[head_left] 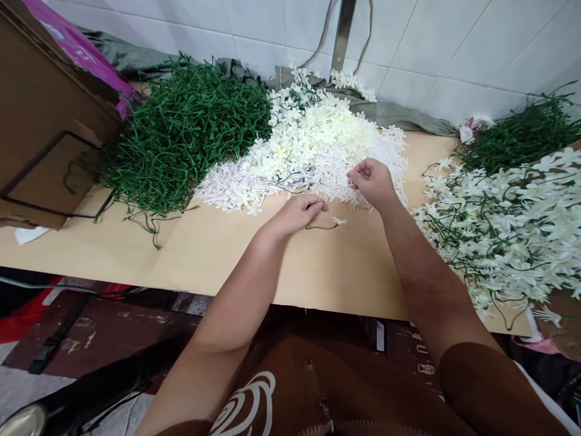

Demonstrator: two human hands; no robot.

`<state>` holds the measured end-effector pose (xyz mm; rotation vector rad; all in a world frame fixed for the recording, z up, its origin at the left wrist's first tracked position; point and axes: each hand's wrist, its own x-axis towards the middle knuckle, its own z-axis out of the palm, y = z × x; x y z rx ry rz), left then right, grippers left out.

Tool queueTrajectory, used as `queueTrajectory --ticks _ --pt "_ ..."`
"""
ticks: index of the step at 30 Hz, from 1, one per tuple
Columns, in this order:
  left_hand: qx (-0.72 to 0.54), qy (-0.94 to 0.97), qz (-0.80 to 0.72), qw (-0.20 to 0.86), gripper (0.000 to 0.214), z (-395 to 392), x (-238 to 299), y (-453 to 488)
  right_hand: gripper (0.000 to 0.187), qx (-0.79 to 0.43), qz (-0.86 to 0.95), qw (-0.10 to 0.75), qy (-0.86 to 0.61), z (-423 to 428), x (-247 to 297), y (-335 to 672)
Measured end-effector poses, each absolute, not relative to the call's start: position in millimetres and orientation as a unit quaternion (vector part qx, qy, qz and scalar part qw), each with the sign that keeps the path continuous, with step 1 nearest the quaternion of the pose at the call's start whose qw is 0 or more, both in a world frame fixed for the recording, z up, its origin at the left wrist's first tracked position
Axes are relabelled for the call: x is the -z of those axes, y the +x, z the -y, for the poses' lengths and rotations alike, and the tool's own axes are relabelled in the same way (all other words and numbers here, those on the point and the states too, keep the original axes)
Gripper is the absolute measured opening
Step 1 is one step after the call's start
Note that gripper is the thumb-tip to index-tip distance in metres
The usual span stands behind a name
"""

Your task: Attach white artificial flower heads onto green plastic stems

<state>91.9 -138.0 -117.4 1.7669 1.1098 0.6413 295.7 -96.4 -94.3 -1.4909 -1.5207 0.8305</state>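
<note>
My left hand (297, 213) rests on the wooden table (218, 254), fingers closed on a thin green stem (323, 226) that ends in a small white flower (338, 221). My right hand (370, 180) hovers at the near edge of the loose white flower pile (313, 145), fingers pinched together on something small that I cannot make out. A heap of bare green stems (181, 133) lies to the left of the white pile.
A mound of assembled stems with white flowers (508, 224) covers the right of the table, more green stems (521, 133) behind it. A brown cardboard box (40, 121) stands at the left. A white tiled wall (454, 42) backs the table.
</note>
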Motion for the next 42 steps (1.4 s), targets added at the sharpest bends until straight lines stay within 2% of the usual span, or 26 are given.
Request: queueTrajectory --ticks 3,7,12,16,19,22,25,31,34,39,42 --pt "-0.259 0.714 -0.447 0.473 0.027 138 117 91 0.017 -0.459 0.545 0.443 -0.544 99 92 293" --pt "-0.248 0.735 -0.445 0.448 0.031 138 119 89 0.024 -0.477 0.538 0.463 -0.518 96 99 289" --pt "-0.335 0.723 -0.552 0.244 0.020 131 119 95 0.022 -0.464 0.553 0.485 -0.493 88 110 282" --pt "-0.227 0.756 -0.601 0.123 0.024 119 114 111 0.015 -0.461 0.574 0.492 -0.465 87 118 279" --pt "-0.172 0.750 -0.633 0.086 0.027 109 116 118 0.011 -0.471 0.589 0.491 -0.436 87 120 281" --pt "-0.191 0.737 -0.643 0.085 0.025 101 122 114 0.010 -0.480 0.595 0.485 -0.425 88 122 282" --pt "-0.268 0.719 -0.630 0.115 0.021 97 128 108 0.010 -0.494 0.591 0.476 -0.424 91 122 280" --pt "-0.450 0.608 -0.593 0.275 0.019 88 133 96 0.023 -0.510 0.591 0.484 -0.394 96 123 269" --pt "-0.456 0.599 -0.586 0.299 0.019 88 135 93 0.031 -0.502 0.592 0.498 -0.387 98 124 263" --pt "-0.452 0.613 -0.615 0.205 0.023 92 131 95 0.034 -0.482 0.614 0.499 -0.377 99 128 256" --pt "-0.441 0.608 -0.602 0.270 0.023 95 125 98 0.035 -0.482 0.612 0.496 -0.385 98 132 255"
